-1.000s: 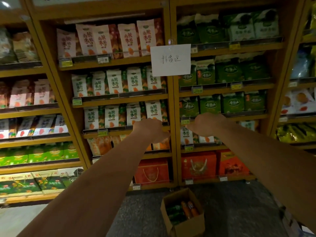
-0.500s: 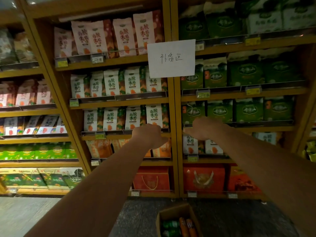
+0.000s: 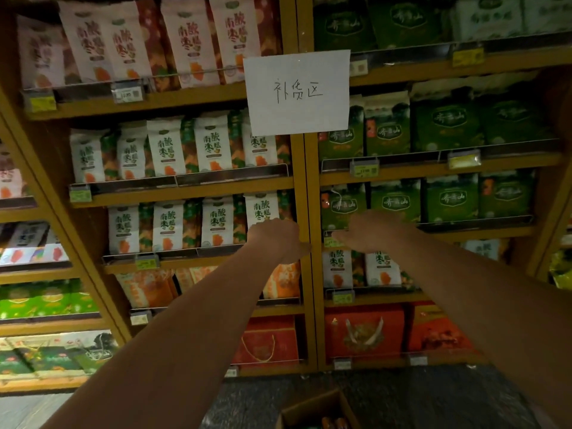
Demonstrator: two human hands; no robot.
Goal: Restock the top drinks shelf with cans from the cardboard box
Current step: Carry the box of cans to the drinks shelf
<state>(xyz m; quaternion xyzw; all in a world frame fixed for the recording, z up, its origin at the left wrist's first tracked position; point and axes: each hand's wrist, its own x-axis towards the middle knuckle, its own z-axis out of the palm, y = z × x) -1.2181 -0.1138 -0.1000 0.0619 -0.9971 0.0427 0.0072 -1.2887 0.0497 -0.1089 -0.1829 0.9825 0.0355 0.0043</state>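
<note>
Cardboard box, brown and open-topped, stands on the dark speckled floor at the foot of the tall wooden shelving, cut off by the lower edge of view. White-and-orange snack packets fill the left bay and green packets the right, with red gift boxes on the lowest level. A white paper sign with handwritten characters hangs on the central upright. Both arms reach toward that upright. The left hand shows its back, fingers folded out of sight; I cannot tell its grip. The right hand is released, fingers extended leftward. Orange cans lie in the box, barely visible.
</note>
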